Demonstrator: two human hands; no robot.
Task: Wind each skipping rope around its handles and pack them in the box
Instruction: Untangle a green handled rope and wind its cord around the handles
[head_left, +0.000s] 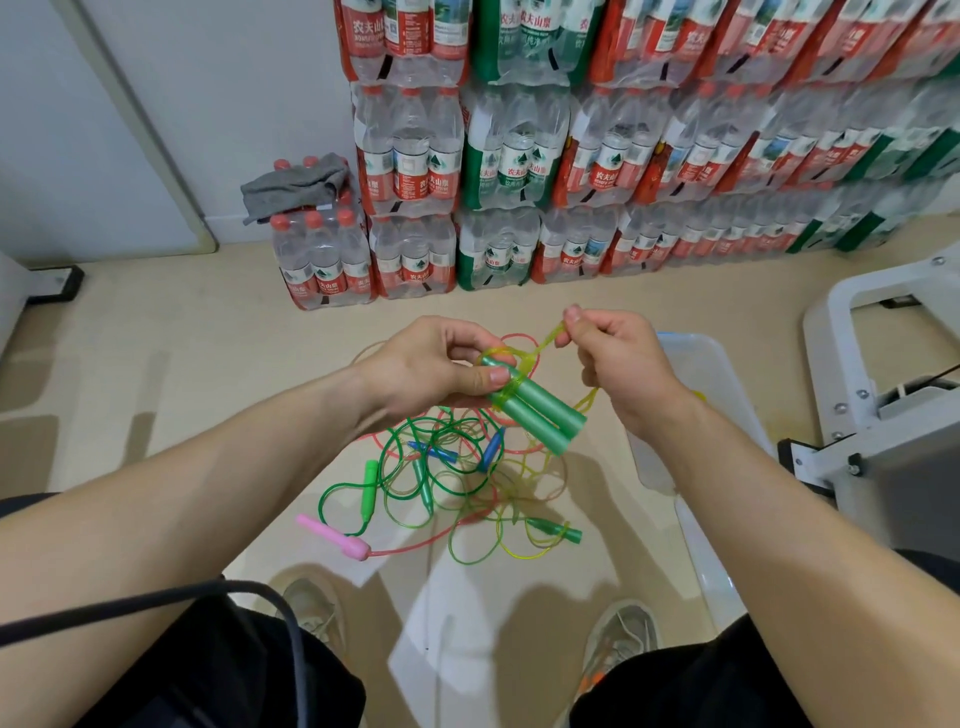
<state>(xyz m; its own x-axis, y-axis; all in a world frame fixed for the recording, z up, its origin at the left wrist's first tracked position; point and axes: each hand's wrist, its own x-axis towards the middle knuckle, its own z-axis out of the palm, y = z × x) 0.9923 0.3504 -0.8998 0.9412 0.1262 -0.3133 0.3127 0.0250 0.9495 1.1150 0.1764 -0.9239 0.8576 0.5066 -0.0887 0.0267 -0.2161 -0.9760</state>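
on my head feed both hands are up in front of me, over the floor (182, 338). the left hand (431, 364) grips a pair of green handles (543, 410) lying side by side, its fingers (493, 375) curled round their upper ends with the thumb pressed on top; the free ends slant down to the right. a few turns of yellow-green rope (513, 383) sit round the handles just beside that thumb. the right hand (618, 364) is near, a little higher, its fingers (574, 318) pinched together on a stretch of the same rope, which runs taut from the handles up to the pinch. beneath the hands on the floor lies a tangle of other ropes (452, 483) in green, pink-red and yellow, none wound, with a pink handle (332, 538), a light green handle (370, 491), blue handles (434, 452) and darker green ones mixed in. the clear plastic box (722, 374) stands on the floor right of the pile, partly hidden behind my right forearm; i cannot tell what is in it. against the far wall are stacked packs of water bottles (571, 156), a grey cloth (296, 187) draped over the low pack at the left end.
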